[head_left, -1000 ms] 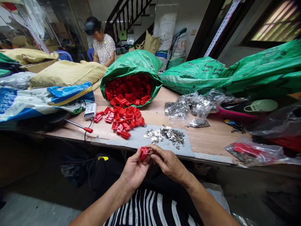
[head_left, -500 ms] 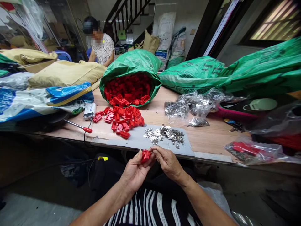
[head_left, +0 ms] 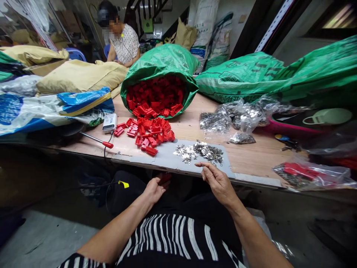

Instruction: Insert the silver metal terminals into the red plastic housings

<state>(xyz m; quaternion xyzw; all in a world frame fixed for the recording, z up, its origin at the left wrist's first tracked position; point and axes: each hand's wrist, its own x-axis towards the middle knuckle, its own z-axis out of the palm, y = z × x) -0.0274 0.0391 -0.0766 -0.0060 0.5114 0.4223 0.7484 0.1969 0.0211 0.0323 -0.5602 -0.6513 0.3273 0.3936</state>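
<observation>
My left hand [head_left: 155, 190] is low in front of the table edge, fingers curled loosely around a dark red plastic piece [head_left: 164, 177], partly hidden in shadow. At the front of the grey mat [head_left: 167, 160], my right hand [head_left: 216, 180] is closed in a pinch; whatever is between its fingertips is too small to make out. Just beyond it lies a pile of small shiny metal pieces [head_left: 209, 150]. Loose red plastic pieces [head_left: 152, 134] are heaped to the left of that pile, before an open green sack [head_left: 167, 61] full of more.
A white device [head_left: 109, 123] and a red-tipped rod [head_left: 107, 144] lie left. Bags of metal parts [head_left: 214, 121], a pink-rimmed container [head_left: 292, 127] and a bag with red pieces [head_left: 304, 171] are right. Sacks line the back; another person [head_left: 125, 44] sits beyond.
My hands have parted. The left moved left and slightly down with the red piece, into shadow; the right moved right and up toward the metal pile. The view has shifted a little.
</observation>
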